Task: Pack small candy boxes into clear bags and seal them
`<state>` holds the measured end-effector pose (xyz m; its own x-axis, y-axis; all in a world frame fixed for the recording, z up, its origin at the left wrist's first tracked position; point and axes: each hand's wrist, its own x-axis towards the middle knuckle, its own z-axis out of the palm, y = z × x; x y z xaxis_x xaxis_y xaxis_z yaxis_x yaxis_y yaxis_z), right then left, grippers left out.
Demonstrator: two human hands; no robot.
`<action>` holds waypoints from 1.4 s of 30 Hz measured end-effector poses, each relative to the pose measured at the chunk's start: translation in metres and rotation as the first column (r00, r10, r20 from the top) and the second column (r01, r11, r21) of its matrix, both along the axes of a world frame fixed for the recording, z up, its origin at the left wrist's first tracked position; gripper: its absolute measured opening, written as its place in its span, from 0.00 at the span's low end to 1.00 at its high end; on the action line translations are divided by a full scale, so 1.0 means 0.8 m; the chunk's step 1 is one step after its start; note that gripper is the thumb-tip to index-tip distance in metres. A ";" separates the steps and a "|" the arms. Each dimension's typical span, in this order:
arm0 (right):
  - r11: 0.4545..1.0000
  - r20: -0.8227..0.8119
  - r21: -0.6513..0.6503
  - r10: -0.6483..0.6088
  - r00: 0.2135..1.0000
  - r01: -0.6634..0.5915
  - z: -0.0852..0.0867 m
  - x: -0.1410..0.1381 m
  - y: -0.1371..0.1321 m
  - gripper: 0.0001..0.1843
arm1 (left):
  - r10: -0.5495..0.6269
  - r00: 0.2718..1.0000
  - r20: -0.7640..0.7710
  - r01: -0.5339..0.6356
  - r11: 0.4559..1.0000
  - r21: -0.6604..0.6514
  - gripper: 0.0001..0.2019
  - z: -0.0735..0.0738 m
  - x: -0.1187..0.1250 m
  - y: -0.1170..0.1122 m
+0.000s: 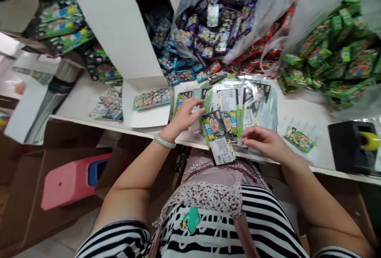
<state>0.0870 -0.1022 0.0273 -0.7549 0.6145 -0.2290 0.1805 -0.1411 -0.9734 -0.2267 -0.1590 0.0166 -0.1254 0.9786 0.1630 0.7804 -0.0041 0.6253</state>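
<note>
A loose pile of flat printed pouches (228, 101), black and green with white label panels, lies at the table's front edge. One printed pouch (222, 151) juts over the edge toward my apron. My left hand (189, 114), with a pale bangle (164, 141) on its wrist, hovers at the pile's left side, fingers spread, over other pouches. At the right side, my right hand (264, 141) has its fingers loosely bent, tips by the pile's edge, with no object visible in them. Clear plastic (268, 107) covers part of the pile.
Behind the pile are heaps of small purple boxes (220, 24), blue packs (181, 69), red packs (256, 57) and green packs (336, 55), some in plastic bags. An open white carton (145, 121) stands left, a black tape dispenser (345, 145) right. A pink stool (68, 182) is below left.
</note>
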 end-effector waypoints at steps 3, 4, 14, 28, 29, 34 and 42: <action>0.998 -0.014 0.006 0.069 0.997 -0.069 -0.014 -0.052 -0.006 0.19 | -0.054 0.996 0.071 0.058 0.997 -0.054 0.09 -0.019 0.005 -0.030; 0.997 -0.012 0.031 0.066 0.998 -0.065 -0.015 -0.062 -0.005 0.19 | -0.051 0.993 0.104 0.055 0.998 -0.036 0.08 -0.024 0.014 -0.035; 0.807 0.189 0.565 0.078 0.979 -0.174 0.077 -0.102 0.029 0.09 | -0.164 0.830 0.533 0.103 0.984 0.142 0.08 -0.001 0.069 -0.053; 0.890 0.195 0.356 0.228 0.954 -0.285 0.060 -0.123 0.044 0.14 | -0.171 0.789 0.590 0.079 0.981 0.178 0.09 0.006 0.077 -0.053; 0.888 0.196 0.360 0.228 0.954 -0.286 0.061 -0.123 0.044 0.14 | -0.159 0.789 0.593 0.068 0.983 0.173 0.10 0.006 0.079 -0.053; 0.880 0.224 0.394 0.187 0.957 -0.264 0.063 -0.123 0.045 0.12 | -0.098 0.792 0.603 -0.026 0.981 0.194 0.12 0.002 0.092 -0.049; 0.942 0.161 0.282 0.142 0.977 -0.184 0.044 -0.124 0.039 0.17 | -0.046 0.846 0.532 -0.111 0.960 0.259 0.10 -0.010 0.101 -0.052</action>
<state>-0.0120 -0.0712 0.0621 -0.8248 0.5410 -0.1647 0.3103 0.1895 -0.9316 -0.1461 -0.2004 0.0087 -0.2995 0.8997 0.3177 0.3337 -0.2132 0.9183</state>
